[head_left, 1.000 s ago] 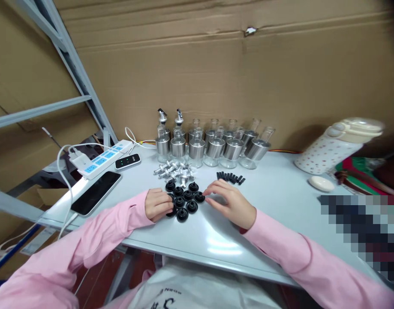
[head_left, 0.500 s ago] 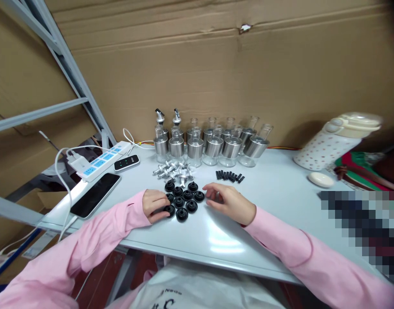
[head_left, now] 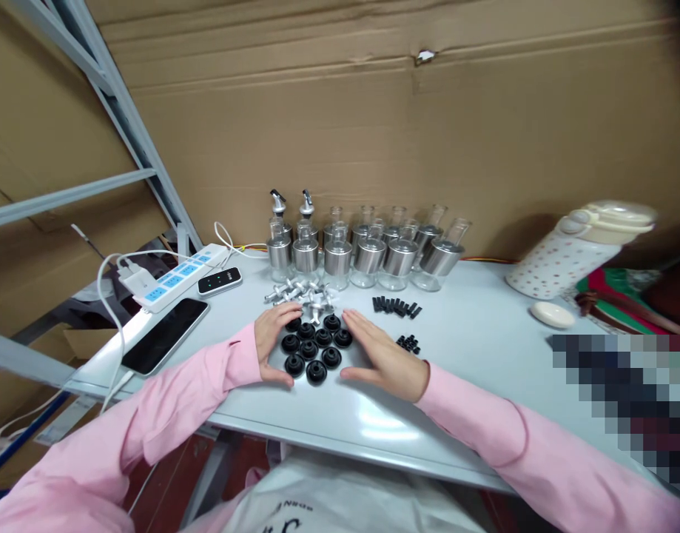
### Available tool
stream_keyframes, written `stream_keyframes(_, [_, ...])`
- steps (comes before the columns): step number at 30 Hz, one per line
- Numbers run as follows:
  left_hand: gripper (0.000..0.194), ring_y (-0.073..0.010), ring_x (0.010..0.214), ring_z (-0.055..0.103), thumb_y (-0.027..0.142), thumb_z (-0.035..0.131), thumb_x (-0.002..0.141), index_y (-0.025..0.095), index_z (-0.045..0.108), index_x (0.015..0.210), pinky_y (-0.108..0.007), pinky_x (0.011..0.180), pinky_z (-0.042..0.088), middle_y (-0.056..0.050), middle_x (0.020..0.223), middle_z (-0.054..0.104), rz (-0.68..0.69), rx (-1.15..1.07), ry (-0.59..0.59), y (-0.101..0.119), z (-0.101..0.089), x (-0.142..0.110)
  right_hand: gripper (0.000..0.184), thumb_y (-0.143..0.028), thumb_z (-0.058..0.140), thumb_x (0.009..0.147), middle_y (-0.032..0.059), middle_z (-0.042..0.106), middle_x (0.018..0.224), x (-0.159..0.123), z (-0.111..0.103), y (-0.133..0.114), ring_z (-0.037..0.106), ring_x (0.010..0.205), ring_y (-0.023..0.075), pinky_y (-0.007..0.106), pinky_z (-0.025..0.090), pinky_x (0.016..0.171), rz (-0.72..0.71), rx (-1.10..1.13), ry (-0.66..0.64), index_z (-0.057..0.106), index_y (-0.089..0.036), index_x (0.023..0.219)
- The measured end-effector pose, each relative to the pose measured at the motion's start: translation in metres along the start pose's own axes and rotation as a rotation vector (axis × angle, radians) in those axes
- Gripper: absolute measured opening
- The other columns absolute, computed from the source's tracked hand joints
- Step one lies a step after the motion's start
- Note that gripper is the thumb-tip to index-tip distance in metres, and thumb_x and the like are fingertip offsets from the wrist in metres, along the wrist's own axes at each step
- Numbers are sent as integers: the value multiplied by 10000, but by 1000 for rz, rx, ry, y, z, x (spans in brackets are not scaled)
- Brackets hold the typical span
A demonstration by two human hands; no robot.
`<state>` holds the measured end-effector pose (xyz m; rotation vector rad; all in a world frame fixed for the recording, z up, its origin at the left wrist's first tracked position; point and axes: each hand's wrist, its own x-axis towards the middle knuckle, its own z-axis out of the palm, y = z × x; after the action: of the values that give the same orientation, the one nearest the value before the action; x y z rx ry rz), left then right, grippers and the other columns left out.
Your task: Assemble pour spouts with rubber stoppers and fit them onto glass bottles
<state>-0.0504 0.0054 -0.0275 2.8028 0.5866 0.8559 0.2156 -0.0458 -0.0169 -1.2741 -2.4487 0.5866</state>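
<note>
Several black round caps (head_left: 314, 346) lie bunched together on the pale table (head_left: 473, 348). My left hand (head_left: 273, 337) stands on its edge against the left side of the bunch, fingers stretched out. My right hand (head_left: 381, 357) does the same on the right side, fingers straight, holding nothing. Just behind the caps lies a heap of small silver spouts (head_left: 302, 293). A row of glass bottles with steel collars (head_left: 367, 255) stands at the back by the cardboard wall; two at the left carry spouts.
A row of small black plugs (head_left: 396, 305) lies behind my right hand, and a smaller clump of plugs (head_left: 408, 343) beside it. A phone (head_left: 166, 333), a power strip (head_left: 176, 274) and a small black device (head_left: 220, 280) lie at left. A spotted flask (head_left: 578, 248) and a white oval (head_left: 552, 314) are at right.
Both hands have opened from curled fingers to flat palms cupping the bunch of caps from either side. A small clump of black plugs now lies uncovered by my right hand.
</note>
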Motion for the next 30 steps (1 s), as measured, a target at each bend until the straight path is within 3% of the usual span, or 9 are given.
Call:
stream_keyframes(4, [1019, -359, 1324, 195, 703, 540, 629, 126, 144, 1369, -544, 1056, 191, -235, 1401, 259, 5, 38, -57, 6, 13, 4, 712, -405, 381, 875, 215, 167, 1451, 3, 14, -3, 73, 1356, 269, 547, 156, 1076, -8, -83, -40, 74, -61, 1418])
stream_keyframes(10, [863, -347, 1330, 200, 632, 489, 706, 124, 227, 1351, -569, 1051, 173, -212, 1390, 314, -5, 81, -113, 6, 18, 8, 710, -381, 376, 874, 211, 166, 1448, 6, 15, -11, 92, 1354, 266, 545, 155, 1075, 14, -138, -35, 71, -42, 1417])
stream_keyframes(13, [826, -336, 1331, 206, 623, 486, 729, 124, 243, 1341, -585, 1057, 139, -212, 1384, 330, 99, 130, -67, 18, 10, 11, 770, -458, 407, 851, 208, 145, 1451, 3, 8, -15, 79, 1353, 285, 551, 152, 1072, 10, -147, -56, 91, -42, 1416])
stream_keyframes(15, [635, -278, 1333, 233, 495, 474, 806, 158, 289, 1312, -542, 1082, 144, -165, 1352, 408, 240, 156, -40, 36, 10, 13, 775, -470, 421, 843, 196, 151, 1455, 0, 1, -16, 83, 1353, 284, 551, 164, 1070, -2, -152, -27, 96, -68, 1420])
stream_keyframes(17, [463, -213, 1331, 254, 367, 412, 859, 156, 358, 1268, -469, 1118, 140, -110, 1313, 477, 395, 138, -38, 58, 16, 13, 729, -406, 422, 853, 179, 167, 1458, -3, -7, -16, 97, 1356, 268, 538, 169, 1076, -19, -164, 21, 95, -88, 1422])
stream_keyframes(19, [398, -184, 1339, 236, 324, 355, 875, 120, 451, 1202, -393, 1138, 156, -78, 1336, 456, 483, 103, -156, 79, 28, 13, 665, -317, 406, 861, 164, 192, 1457, -6, -18, -14, 114, 1358, 255, 538, 175, 1077, -50, -180, 89, 114, -108, 1420])
stream_keyframes(21, [453, -183, 1352, 193, 331, 344, 876, 80, 430, 1244, -367, 1139, 168, -81, 1405, 348, 450, 115, -296, 95, 44, 13, 615, -269, 398, 860, 154, 236, 1448, -6, -33, -11, 150, 1354, 254, 546, 198, 1070, -87, -190, 180, 161, -135, 1411])
stream_keyframes(25, [452, -124, 1352, 168, 196, 320, 856, 133, 385, 1299, -330, 1150, 78, -29, 1434, 282, 337, 12, -379, 108, 63, 20, 574, -286, 475, 827, 146, 350, 1398, 1, -70, -6, 306, 1305, 259, 513, 290, 1050, -114, -111, 341, 282, -172, 1356])
stream_keyframes(30, [565, -174, 1356, 156, 313, 408, 826, 86, 327, 1336, -347, 1129, 52, -89, 1454, 225, 198, -263, -506, 107, 48, 36, 519, -298, 574, 752, 105, 554, 1210, 26, -111, -4, 521, 1129, 227, 412, 486, 885, -76, 146, 418, 406, -219, 1236])
